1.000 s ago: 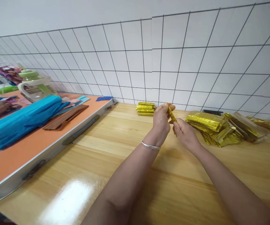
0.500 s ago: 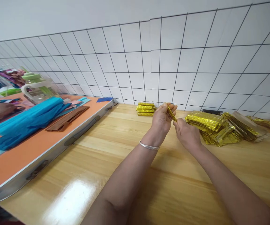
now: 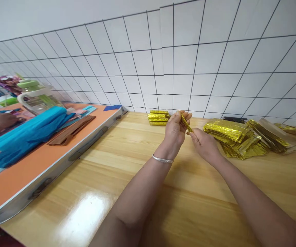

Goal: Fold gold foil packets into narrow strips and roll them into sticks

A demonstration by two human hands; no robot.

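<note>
Both my hands are raised over the wooden table and pinch one narrow folded gold foil strip between them. My left hand, with a silver bangle on its wrist, grips the strip's upper end. My right hand pinches its lower end. Behind my left hand, near the tiled wall, lies a small neat stack of folded gold strips. To the right of my right hand spreads a loose pile of gold foil sheets.
An orange-topped table adjoins on the left, carrying blue cloth, brown strips and a clear jug with a green lid. Another person's hand rests at its far left. A dark object lies by the wall.
My hands have kept hold of the gold strip and shifted only slightly. The view has tilted a little, and the other person's hand on the left has moved a bit.
</note>
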